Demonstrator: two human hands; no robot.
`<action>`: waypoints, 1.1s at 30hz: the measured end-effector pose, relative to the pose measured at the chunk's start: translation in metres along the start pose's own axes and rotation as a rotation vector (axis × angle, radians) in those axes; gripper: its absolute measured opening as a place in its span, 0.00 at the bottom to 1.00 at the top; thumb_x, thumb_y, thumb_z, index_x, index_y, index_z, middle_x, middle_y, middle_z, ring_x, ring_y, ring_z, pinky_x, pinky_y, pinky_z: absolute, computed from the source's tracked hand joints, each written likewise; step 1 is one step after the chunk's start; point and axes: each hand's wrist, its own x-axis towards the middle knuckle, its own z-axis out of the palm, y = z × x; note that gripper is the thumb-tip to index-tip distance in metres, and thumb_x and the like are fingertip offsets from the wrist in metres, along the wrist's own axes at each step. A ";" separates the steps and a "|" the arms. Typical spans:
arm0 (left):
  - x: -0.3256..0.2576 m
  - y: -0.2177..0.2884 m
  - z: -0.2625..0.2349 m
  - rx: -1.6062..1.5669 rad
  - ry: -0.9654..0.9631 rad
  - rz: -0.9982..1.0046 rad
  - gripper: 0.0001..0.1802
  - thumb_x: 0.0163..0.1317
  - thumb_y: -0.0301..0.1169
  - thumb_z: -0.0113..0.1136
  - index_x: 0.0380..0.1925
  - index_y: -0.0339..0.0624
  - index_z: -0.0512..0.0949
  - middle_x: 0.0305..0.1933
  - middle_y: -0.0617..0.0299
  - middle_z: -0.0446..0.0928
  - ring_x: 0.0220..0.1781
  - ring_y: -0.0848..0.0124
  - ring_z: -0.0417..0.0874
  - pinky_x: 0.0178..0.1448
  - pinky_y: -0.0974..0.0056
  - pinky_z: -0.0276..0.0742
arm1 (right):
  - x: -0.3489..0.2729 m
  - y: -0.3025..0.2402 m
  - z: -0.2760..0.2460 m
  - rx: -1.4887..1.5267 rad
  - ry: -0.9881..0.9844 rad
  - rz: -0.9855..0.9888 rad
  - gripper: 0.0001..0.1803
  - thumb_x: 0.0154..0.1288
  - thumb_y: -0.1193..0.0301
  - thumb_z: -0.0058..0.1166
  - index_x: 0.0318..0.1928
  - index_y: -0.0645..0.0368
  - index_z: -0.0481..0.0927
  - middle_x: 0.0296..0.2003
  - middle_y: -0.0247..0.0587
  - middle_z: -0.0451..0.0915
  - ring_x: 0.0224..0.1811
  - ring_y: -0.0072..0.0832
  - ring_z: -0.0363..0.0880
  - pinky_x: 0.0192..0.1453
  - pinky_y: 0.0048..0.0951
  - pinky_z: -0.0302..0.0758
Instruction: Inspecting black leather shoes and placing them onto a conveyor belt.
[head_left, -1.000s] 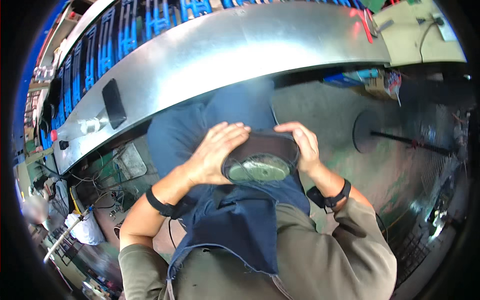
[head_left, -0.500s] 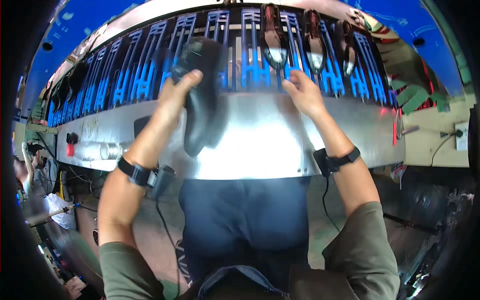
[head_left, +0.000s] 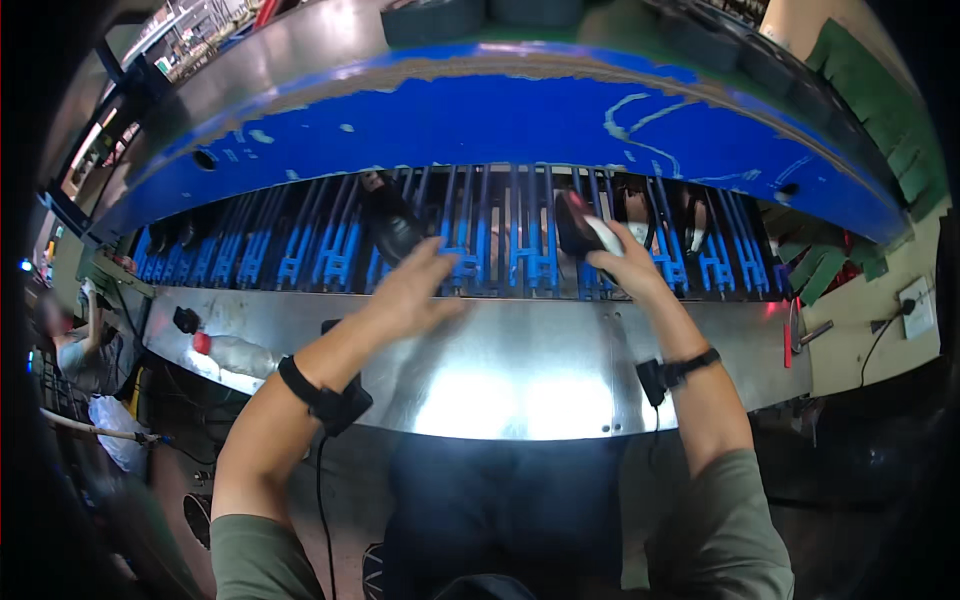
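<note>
At the far left, a clear plastic bottle with a red cap (head_left: 232,352) lies on the curved steel shelf (head_left: 520,370), well apart from both hands. Above the shelf runs a rack of blue slotted rails (head_left: 500,250). One dark shoe (head_left: 392,225) sits on the rails, just above the left hand (head_left: 415,290). That hand hovers over the rail edge with fingers spread and loose, holding nothing. A black band circles the left wrist (head_left: 322,395). Further right, the right hand (head_left: 625,268) has its fingers closed around the lower end of a second dark shoe with a white sole (head_left: 582,228), which rests against the rails. Further dark items sit in the rails to the right, probably shoes; the view is too dim to confirm.
</note>
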 end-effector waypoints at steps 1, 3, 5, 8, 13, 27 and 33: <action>-0.003 0.043 -0.025 -0.016 0.039 0.162 0.34 0.59 0.38 0.72 0.63 0.37 0.73 0.74 0.41 0.62 0.72 0.43 0.69 0.71 0.49 0.72 | -0.038 -0.002 -0.019 0.291 -0.021 0.037 0.46 0.57 0.57 0.66 0.74 0.58 0.64 0.51 0.50 0.78 0.51 0.43 0.80 0.55 0.39 0.79; -0.003 0.114 -0.080 0.001 0.171 0.536 0.29 0.58 0.37 0.72 0.59 0.39 0.77 0.71 0.44 0.67 0.69 0.45 0.72 0.69 0.48 0.73 | -0.114 -0.001 -0.047 0.614 -0.156 0.160 0.43 0.62 0.58 0.62 0.75 0.56 0.62 0.48 0.45 0.79 0.42 0.36 0.82 0.40 0.34 0.81; 0.017 0.166 -0.133 0.076 0.340 0.782 0.22 0.59 0.35 0.69 0.53 0.39 0.80 0.66 0.44 0.73 0.65 0.46 0.76 0.67 0.48 0.73 | -0.176 0.013 -0.056 1.123 -0.130 0.159 0.40 0.66 0.62 0.57 0.76 0.57 0.60 0.46 0.44 0.79 0.35 0.29 0.82 0.29 0.28 0.77; 0.054 0.187 -0.196 0.305 0.658 0.612 0.22 0.65 0.37 0.62 0.57 0.39 0.79 0.66 0.42 0.73 0.69 0.47 0.73 0.72 0.51 0.67 | -0.241 0.034 -0.065 1.103 0.059 0.257 0.39 0.68 0.66 0.53 0.77 0.57 0.57 0.48 0.45 0.79 0.35 0.30 0.82 0.30 0.31 0.78; 0.104 0.103 -0.245 0.102 0.315 -0.146 0.38 0.62 0.54 0.64 0.65 0.38 0.75 0.68 0.39 0.73 0.70 0.48 0.74 0.75 0.55 0.64 | -0.305 0.040 -0.028 -0.128 0.457 -0.078 0.33 0.64 0.68 0.60 0.68 0.65 0.69 0.57 0.60 0.74 0.63 0.52 0.72 0.67 0.45 0.70; 0.063 0.181 -0.218 0.182 0.625 -0.053 0.22 0.71 0.45 0.53 0.54 0.44 0.82 0.47 0.41 0.84 0.55 0.47 0.84 0.61 0.52 0.76 | -0.308 0.069 -0.027 -0.357 0.610 -0.180 0.36 0.54 0.76 0.67 0.64 0.64 0.69 0.54 0.57 0.76 0.58 0.55 0.75 0.62 0.47 0.74; 0.014 0.224 -0.206 0.420 0.431 0.056 0.26 0.70 0.40 0.58 0.64 0.42 0.74 0.65 0.44 0.75 0.66 0.50 0.77 0.69 0.54 0.71 | -0.310 0.079 -0.035 -0.364 0.547 -0.071 0.34 0.56 0.73 0.66 0.64 0.62 0.68 0.55 0.59 0.76 0.60 0.56 0.75 0.64 0.48 0.72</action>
